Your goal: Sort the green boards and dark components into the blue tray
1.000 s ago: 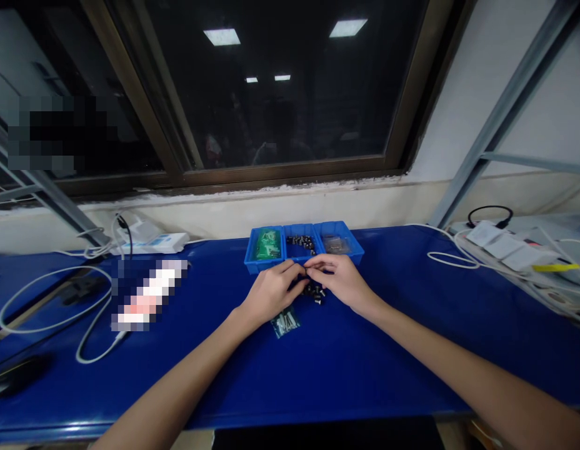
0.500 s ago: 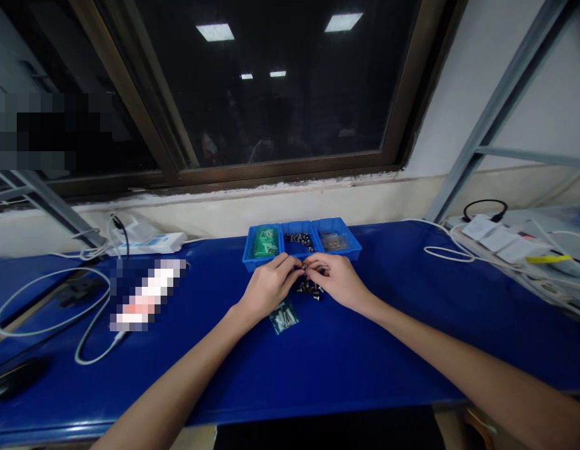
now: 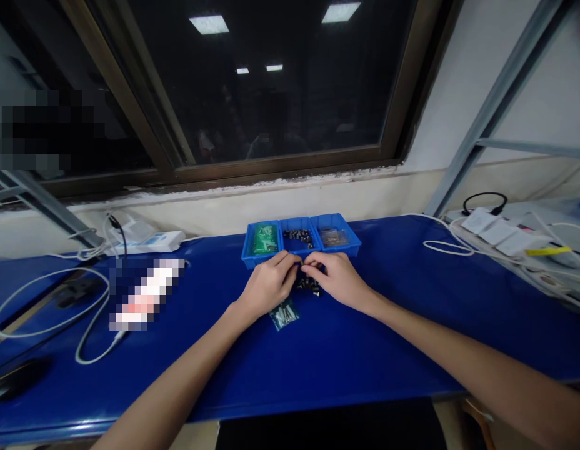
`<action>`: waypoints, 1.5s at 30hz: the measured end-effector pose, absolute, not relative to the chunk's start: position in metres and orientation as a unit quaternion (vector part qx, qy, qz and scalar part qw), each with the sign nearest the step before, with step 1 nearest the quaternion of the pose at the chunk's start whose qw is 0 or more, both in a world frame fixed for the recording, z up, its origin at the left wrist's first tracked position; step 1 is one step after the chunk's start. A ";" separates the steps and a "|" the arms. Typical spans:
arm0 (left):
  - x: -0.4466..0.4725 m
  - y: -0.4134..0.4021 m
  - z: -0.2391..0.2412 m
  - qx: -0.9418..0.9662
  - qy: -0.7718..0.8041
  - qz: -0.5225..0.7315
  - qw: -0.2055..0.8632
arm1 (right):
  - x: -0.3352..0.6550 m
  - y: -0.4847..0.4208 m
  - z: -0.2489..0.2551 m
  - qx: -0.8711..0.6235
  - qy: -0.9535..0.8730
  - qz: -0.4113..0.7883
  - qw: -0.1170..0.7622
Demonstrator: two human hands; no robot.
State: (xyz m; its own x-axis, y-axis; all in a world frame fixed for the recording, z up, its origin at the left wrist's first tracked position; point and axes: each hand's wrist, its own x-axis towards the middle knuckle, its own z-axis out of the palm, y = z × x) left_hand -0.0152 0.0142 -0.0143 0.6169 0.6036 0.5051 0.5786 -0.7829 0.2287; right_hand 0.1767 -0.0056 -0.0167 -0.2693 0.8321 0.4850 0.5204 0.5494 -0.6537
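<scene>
Hands (image 3: 299, 269) together at edge of blue tray (image 3: 255, 256), bench (image 3: 412, 337) either side

The blue workbench (image 3: 365, 356) carries a blue divided tray (image 3: 255, 259) at its far edge, centre. Loose dark screws (image 3: 309, 286) and a small clear bag of screws (image 3: 284, 315) lie just before it, white cable loops (image 3: 46, 306) at left, and a dark mouse (image 3: 15, 379) at lower left.

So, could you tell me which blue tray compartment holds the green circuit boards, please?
The leftmost compartment; the middle one holds dark fasteners, the right one a clear packet.
</scene>
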 end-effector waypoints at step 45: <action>-0.016 0.010 -0.013 0.898 0.326 0.293 0.030 | 0.177 -0.004 -0.019 -0.433 -0.788 0.181 0.399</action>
State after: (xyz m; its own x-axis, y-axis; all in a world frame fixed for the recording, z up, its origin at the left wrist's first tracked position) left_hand -0.0157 0.0097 -0.0131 0.6156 0.6033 0.5070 0.5682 -0.7856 0.2449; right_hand 0.1769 -0.0038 -0.0191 -0.3062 0.8267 0.4719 0.5380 0.5593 -0.6306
